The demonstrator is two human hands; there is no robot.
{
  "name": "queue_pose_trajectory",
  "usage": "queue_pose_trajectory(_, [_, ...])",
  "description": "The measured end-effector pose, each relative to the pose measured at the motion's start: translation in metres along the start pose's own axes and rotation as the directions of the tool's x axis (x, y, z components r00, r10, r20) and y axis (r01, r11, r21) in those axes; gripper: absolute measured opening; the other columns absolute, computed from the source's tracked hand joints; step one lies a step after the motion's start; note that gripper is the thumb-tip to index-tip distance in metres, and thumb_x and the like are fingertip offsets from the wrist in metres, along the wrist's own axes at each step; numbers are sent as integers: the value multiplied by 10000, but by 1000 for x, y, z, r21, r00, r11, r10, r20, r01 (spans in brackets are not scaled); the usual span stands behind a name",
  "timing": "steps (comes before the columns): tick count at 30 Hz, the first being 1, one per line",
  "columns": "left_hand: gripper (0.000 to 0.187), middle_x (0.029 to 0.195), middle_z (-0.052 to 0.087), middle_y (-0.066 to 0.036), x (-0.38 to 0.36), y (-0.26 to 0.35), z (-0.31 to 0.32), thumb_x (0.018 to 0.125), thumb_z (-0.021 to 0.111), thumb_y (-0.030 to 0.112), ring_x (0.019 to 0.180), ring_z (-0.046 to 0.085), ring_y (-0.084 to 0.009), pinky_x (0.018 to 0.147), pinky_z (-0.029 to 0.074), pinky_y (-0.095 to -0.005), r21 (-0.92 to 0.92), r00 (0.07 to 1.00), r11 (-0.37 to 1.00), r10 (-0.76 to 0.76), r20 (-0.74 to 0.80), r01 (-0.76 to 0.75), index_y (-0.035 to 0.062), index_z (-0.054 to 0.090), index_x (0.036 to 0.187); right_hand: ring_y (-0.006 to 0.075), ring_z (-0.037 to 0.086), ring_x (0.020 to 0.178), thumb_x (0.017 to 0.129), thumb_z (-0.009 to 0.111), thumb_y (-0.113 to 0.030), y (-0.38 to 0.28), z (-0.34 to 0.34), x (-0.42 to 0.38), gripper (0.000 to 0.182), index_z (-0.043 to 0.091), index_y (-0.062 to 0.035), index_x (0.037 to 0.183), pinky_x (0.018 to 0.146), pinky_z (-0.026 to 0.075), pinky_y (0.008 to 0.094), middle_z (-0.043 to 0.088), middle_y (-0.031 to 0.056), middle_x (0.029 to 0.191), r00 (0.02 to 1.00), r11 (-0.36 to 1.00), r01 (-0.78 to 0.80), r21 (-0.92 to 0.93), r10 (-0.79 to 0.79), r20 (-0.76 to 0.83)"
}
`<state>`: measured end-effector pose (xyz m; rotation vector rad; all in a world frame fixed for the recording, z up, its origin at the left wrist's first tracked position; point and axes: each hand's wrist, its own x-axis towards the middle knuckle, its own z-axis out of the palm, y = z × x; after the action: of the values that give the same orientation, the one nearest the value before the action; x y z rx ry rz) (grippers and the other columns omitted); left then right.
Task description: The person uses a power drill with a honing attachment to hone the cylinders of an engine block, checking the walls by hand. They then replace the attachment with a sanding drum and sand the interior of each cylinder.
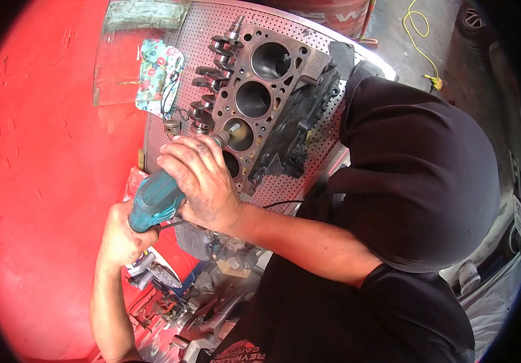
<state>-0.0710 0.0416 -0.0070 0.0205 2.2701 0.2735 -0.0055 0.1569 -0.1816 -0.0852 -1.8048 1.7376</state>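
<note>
My left hand [128, 237] is wrapped around the rear of a teal power drill [157, 196]. My right hand [203, 181] grips its front, with the fingers over the top near the chuck. From the chuck a blurred tool reaches into the third bore from the top of an engine block [229, 104]. Part of the lowest bore is hidden behind the right hand and the chuck. A crankshaft [212, 78] lies along the block's left side. Just above the right hand stands a small piston [172, 127].
A perforated metal table [206, 13] bears the block and a black part [301, 124] beside it. Floral cloth [159, 75] lies left of the crankshaft. Rounded black fabric [420, 169], like a covered head, fills the right. Tools and parts lie below. A yellow cord [417, 36] crosses the floor.
</note>
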Motion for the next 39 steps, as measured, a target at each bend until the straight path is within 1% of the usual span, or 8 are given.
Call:
queue_pose_trajectory(6, [167,695,606,-9,0,7,-1,672,636,-12,653,533,-90,607,470,-303,-21,1000,1000,-12,15,12,-28,640,839,364,567,1223,569,784,-71,0,-1,1,752,542,-51,1280,1053,395,572,588,142,1278,1000,1000,12,-24,-12,-25])
queue_pose_trajectory(9, [170,698,610,-10,0,7,0,671,636,-16,654,536,-90,607,472,-303,-16,1000,1000,6,16,-6,-28,642,840,363,505,1280,525,770,-19,0,0,-4,867,499,-64,1348,1109,344,584,545,143,1315,1000,1000,-2,12,2,-14])
queue_pose_trajectory(15, [174,698,608,-8,-1,-2,2,669,634,-16,651,531,-89,604,472,-303,7,998,1000,25,64,-25,-28,646,842,357,507,1275,499,848,-80,-5,-3,-13,923,492,-77,1351,1104,349,581,551,134,1299,1000,999,-19,-28,19,-10])
queue_pose_trajectory(18, [181,696,599,-3,-2,-10,5,669,632,-16,655,521,-84,604,468,-300,-7,998,1000,25,55,-24,-28,648,848,362,505,1274,476,878,-103,-4,-1,-18,957,491,-81,1351,1105,348,580,550,132,1293,999,1000,-16,-19,17,36])
queue_pose_trajectory(24, [209,703,597,1,-8,-10,5,670,629,-17,670,519,-81,613,468,-297,-17,1000,1000,-16,14,16,-28,655,878,367,498,1278,475,875,-92,-3,3,-15,959,490,-80,1353,1111,341,581,544,136,1291,997,1000,-8,-2,8,83])
queue_pose_trajectory(27, [204,712,601,-3,-10,-6,5,670,621,-22,674,523,-83,614,468,-295,-28,1000,999,-25,-1,25,-26,651,872,373,552,1238,518,743,0,-6,3,-10,818,529,-63,1306,1084,368,588,579,139,1253,1000,999,-7,40,5,29])
queue_pose_trajectory(36, [185,705,606,-14,-7,4,4,659,603,-30,665,539,-95,611,472,-298,6,1000,1000,29,-13,-29,-25,638,841,366,563,1230,505,761,-14,-5,0,-5,832,532,-77,1302,1063,376,581,591,129,1241,1000,1000,8,2,-8,-21])
queue_pose_trajectory(39, [175,693,607,-17,-7,0,6,657,607,-25,657,542,-97,606,472,-301,29,999,999,42,-13,-41,-27,636,829,356,531,1247,515,819,-58,-4,0,-10,853,522,-90,1315,1095,356,580,564,123,1252,1000,1000,12,-25,-12,-12])
